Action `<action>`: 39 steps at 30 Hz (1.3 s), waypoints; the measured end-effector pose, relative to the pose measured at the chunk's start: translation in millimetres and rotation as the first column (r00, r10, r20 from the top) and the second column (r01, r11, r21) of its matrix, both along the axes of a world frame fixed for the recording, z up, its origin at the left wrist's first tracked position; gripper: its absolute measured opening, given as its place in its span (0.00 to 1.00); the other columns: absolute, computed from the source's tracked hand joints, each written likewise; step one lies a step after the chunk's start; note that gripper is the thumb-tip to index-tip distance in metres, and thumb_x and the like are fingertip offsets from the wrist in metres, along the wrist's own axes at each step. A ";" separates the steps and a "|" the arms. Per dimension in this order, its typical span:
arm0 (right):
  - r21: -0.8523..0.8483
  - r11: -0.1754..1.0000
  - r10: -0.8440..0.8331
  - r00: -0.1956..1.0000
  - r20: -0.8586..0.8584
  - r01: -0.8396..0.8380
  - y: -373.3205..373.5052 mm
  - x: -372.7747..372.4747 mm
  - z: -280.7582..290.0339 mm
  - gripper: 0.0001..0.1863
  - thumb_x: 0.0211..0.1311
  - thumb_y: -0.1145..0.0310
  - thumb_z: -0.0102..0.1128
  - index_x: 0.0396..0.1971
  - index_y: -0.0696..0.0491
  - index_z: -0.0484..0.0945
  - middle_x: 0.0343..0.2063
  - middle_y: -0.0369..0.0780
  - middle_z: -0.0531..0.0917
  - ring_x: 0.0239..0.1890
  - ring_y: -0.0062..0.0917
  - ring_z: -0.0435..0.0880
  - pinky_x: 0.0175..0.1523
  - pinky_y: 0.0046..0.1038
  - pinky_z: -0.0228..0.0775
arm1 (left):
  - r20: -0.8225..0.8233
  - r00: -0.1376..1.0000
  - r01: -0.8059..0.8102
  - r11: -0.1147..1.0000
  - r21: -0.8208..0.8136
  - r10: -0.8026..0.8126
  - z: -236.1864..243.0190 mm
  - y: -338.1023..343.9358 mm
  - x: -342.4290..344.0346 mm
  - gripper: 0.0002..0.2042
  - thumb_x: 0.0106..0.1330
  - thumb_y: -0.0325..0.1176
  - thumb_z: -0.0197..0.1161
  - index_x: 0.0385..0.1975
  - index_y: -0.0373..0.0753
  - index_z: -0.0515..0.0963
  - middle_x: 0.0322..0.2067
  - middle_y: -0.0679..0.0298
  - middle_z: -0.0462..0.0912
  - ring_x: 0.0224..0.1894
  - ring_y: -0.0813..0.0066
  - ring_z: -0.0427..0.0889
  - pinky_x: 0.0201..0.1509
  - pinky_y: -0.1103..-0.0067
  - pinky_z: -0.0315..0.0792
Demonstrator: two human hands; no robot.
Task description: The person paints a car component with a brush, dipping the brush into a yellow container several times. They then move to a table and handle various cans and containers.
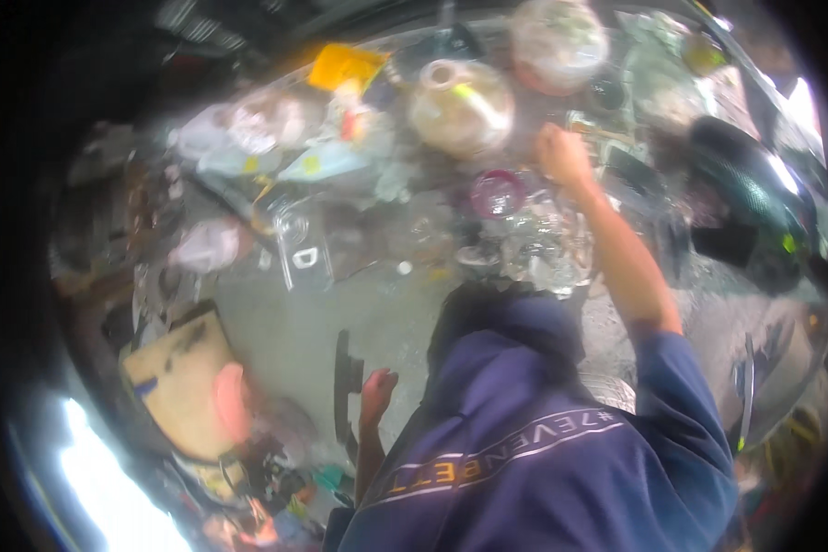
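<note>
My right hand (566, 156) is stretched far forward, its fingers curled closed. It is nearest a thin tan stick-like piece (605, 135) and a round, pale, jug-like vessel (460, 106) with a short neck. Blur hides whether anything sits in that hand. Closer to my body, just below the right hand, lie a purple-rimmed round dish (497, 193) and a heap of clear, shiny, crumpled material (547, 244). My left hand (377, 391) is low beside my torso with bent, closed fingers. A dark upright bar (343, 386) stands close to it; whether they touch, I cannot tell.
A second large round vessel (558, 41) stands at the back. A yellow packet (345, 66) and whitish crumpled wrappers (248, 129) lie far left. A thick dark cylinder (745, 170) is on the right. A beige board (184, 382) with a pink piece (232, 402) lies left.
</note>
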State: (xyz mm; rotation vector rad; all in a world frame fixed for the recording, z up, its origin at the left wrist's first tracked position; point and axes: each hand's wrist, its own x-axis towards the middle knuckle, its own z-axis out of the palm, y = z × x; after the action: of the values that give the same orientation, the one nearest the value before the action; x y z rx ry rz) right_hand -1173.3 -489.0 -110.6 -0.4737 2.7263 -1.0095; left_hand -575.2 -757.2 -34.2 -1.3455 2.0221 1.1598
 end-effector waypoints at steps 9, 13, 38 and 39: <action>-0.104 0.983 0.138 0.983 -0.124 -0.152 30.3 25.1 1.2 0.10 0.69 0.63 0.60 0.41 0.52 0.85 0.36 0.52 0.87 0.39 0.49 0.86 0.42 0.44 0.77 | -0.530 0.836 -0.301 0.927 -0.224 0.143 9.7 15.4 -124.4 0.53 0.56 0.40 0.81 0.76 0.36 0.49 0.70 0.46 0.64 0.69 0.57 0.68 0.69 0.63 0.65; 0.020 0.989 -0.150 0.973 0.178 0.149 21.6 24.6 25.4 0.14 0.66 0.60 0.65 0.47 0.50 0.86 0.36 0.51 0.88 0.38 0.42 0.89 0.44 0.37 0.78 | -0.740 0.671 -0.466 0.806 -0.366 0.051 4.3 -7.1 -249.6 0.56 0.50 0.36 0.83 0.74 0.32 0.47 0.68 0.46 0.62 0.72 0.56 0.62 0.76 0.58 0.58; 0.266 0.957 0.120 0.993 0.006 -0.118 24.2 8.6 0.6 0.35 0.33 0.60 0.75 0.49 0.52 0.76 0.47 0.42 0.79 0.56 0.41 0.75 0.59 0.44 0.68 | -0.902 0.425 -0.337 0.939 -0.075 0.081 136.2 -38.9 -295.6 0.43 0.46 0.14 0.76 0.64 0.29 0.59 0.54 0.52 0.73 0.45 0.66 0.83 0.47 0.73 0.86; 0.259 0.960 0.108 0.994 -0.007 -0.103 28.7 7.5 -2.0 0.36 0.33 0.59 0.75 0.50 0.53 0.76 0.47 0.42 0.79 0.56 0.41 0.75 0.58 0.44 0.68 | -0.906 0.418 -0.351 0.932 -0.088 0.072 145.9 -40.7 -296.4 0.43 0.46 0.14 0.76 0.64 0.29 0.59 0.54 0.52 0.73 0.45 0.66 0.83 0.47 0.73 0.86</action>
State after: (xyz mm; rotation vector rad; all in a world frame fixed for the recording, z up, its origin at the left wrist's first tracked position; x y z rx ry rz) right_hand -1165.8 -460.3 -112.6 -0.5774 2.7628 -0.6135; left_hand -871.5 -797.9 111.7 -1.2285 2.8725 2.1386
